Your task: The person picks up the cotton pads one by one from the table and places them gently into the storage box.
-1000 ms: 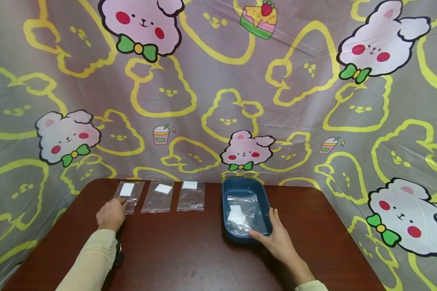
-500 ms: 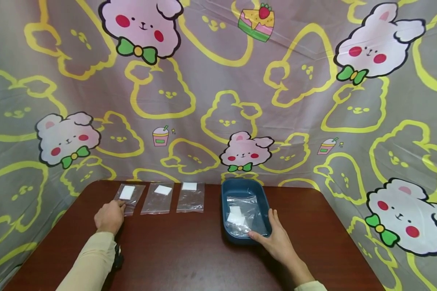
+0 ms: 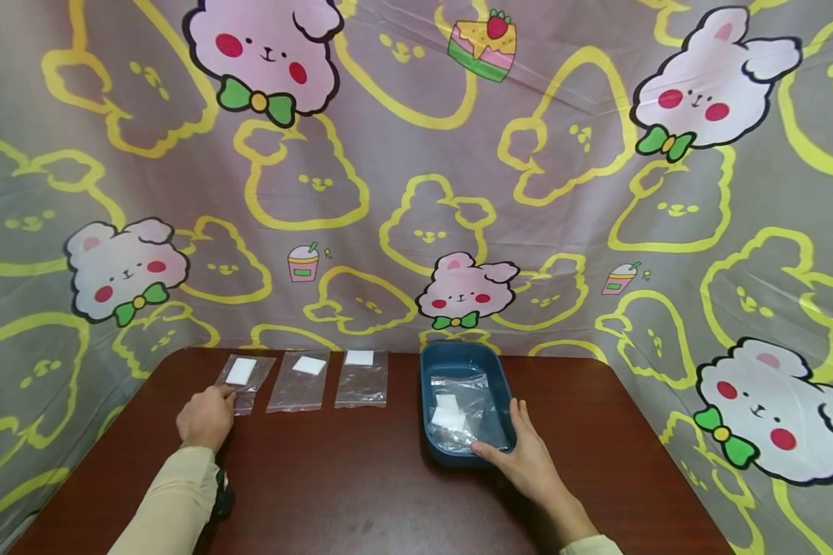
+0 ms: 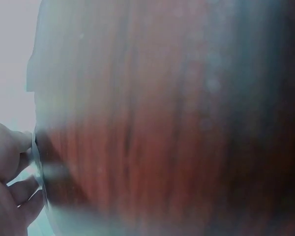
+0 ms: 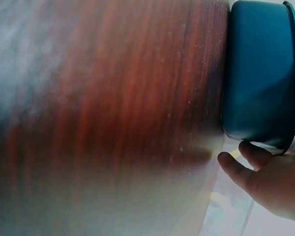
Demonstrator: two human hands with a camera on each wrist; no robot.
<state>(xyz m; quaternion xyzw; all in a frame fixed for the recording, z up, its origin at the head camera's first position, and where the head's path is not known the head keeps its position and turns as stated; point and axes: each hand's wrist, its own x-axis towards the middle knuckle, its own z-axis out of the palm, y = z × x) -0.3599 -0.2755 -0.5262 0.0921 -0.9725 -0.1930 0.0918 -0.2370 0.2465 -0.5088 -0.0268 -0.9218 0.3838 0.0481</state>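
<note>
Left hand [image 3: 207, 420] on clear plastic bag [image 3: 251, 385] near brown table [image 3: 361, 478] back-left corner, can't tell if pinching; right hand [image 3: 531, 456] gripping blue oblong tub [image 3: 461, 358].

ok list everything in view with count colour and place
wooden table: one, brown, foreground
rounded rectangular plastic bin: one, dark blue, table's right half
clear plastic bags: three, colourless, left of bin; at least one inside it
flat rectangular pieces: three, white, with those bags; others in bin, count unclear
patterned fabric backdrop: one, grey and yellow, behind table
black device: one, at left wrist
sleeves: two, cream, both arms
left hand: one, bare, touching leftmost bag
right hand: one, bare, gripping bin's near corner
</note>
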